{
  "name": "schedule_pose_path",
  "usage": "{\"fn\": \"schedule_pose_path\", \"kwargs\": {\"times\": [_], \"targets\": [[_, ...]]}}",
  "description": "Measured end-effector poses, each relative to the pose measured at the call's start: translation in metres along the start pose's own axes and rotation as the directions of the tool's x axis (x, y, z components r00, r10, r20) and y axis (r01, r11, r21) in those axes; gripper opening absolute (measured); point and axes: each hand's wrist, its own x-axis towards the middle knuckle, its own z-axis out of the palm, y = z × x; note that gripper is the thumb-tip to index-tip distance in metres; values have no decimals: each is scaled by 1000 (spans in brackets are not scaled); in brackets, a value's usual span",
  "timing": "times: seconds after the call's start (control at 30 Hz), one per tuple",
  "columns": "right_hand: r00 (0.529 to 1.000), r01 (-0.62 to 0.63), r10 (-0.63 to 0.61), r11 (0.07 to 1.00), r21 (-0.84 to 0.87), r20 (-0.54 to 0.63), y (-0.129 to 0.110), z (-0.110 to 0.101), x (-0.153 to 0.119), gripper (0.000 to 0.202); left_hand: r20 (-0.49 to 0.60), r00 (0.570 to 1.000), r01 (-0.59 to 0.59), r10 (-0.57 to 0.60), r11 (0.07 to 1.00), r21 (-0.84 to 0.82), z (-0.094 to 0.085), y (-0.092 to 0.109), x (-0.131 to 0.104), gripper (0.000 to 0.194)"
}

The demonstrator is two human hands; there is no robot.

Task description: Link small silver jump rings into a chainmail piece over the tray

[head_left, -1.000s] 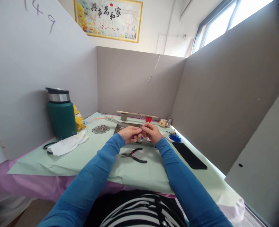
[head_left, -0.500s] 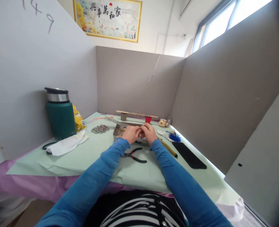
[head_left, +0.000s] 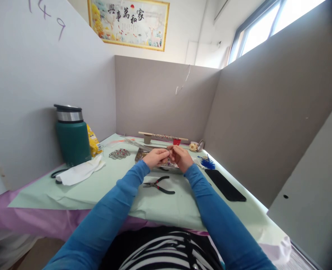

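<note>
Over the metal tray [head_left: 141, 154] my left hand [head_left: 155, 157] is closed in a pinch, fingertips close to those of the other hand. My right hand [head_left: 182, 156] also pinches, its thumb and index finger raised slightly higher. What the fingers grip is too small to make out. Tiny beads or metal bits show in the tray, partly hidden by both hands. Nearer me, black-handled pliers [head_left: 159, 185] lie with their handles spread, touched by neither hand. A bundle of thin wires [head_left: 136, 143] rests across the tray's left back edge.
Left stand a green bottle [head_left: 72, 140], a white cloth [head_left: 81, 172] and a pile of beaded metal pieces [head_left: 119, 153]. A bead-wrapped stick [head_left: 166, 136] spans two cups behind the tray. At right lie a black phone-like slab [head_left: 225, 185] and a blue tassel [head_left: 208, 162].
My right hand has shifted right and turned, now covering the yellow-handled tool. My left hand has moved slightly left. The thin white strand against the back panel has changed shape.
</note>
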Motion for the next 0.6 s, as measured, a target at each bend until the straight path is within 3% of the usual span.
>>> {"fn": "schedule_pose_path", "kwargs": {"times": [0.1,0.2,0.3,0.43,0.53,0.6], "targets": [[1000,18,-18,999,-39,-7,3,1,-1,27,52,997,54,-51,997,-50,2,1,-2,30],[998,26,-29,998,-51,-56,4,3,-2,26,38,998,58,-57,998,-35,4,0,0,29],[994,39,-44,998,-55,-100,4,5,-1,28,-34,999,10,-10,1000,3,4,-3,3,26],[972,102,-119,990,-93,-200,8,12,1,25,-211,977,-41,43,999,14,5,-7,8,23],[914,189,-281,932,-308,-291,13,22,-1,19,-338,941,-47,29,998,-45,6,-8,10,21],[849,269,-464,792,-548,-253,14,28,-4,15,-371,928,-60,18,993,-100,6,-8,9,23]]}}
